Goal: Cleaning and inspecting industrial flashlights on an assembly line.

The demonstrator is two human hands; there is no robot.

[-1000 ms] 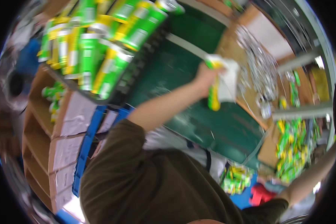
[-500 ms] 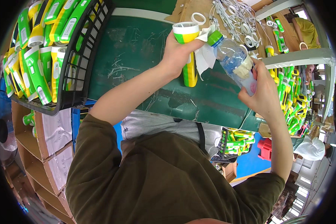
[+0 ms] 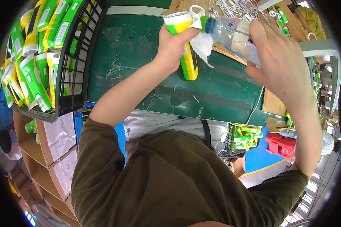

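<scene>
My left hand [image 3: 168, 49] is closed round a yellow, green and black flashlight [image 3: 189, 66], its wide white-rimmed head uppermost. A crumpled white cloth or tissue [image 3: 203, 46] is pinched under that thumb and hangs beside the flashlight. My right hand [image 3: 278, 56] grips a clear plastic bottle [image 3: 225, 32] lying nearly level in the air, a pale label or patch on its side. Its green cap [image 3: 207, 25] points left and meets the upper part of the cloth; whether liquid comes out cannot be seen. My right fingertips are partly hidden behind the bottle.
At the left, a black plastic crate [image 3: 74, 68] is heaped with flashlights. White cables [image 3: 231, 7] and a white ring [image 3: 196, 11] lie beyond my hands on the green worktable [image 3: 140, 45]. Cardboard compartments [image 3: 34, 151] stand lower left; a red plastic object [image 3: 281, 145] sits lower right.
My right hand has risen and turned over, tipping the bottle closer to level with its cap at the cloth. The left hand with the flashlight has shifted slightly up and left.
</scene>
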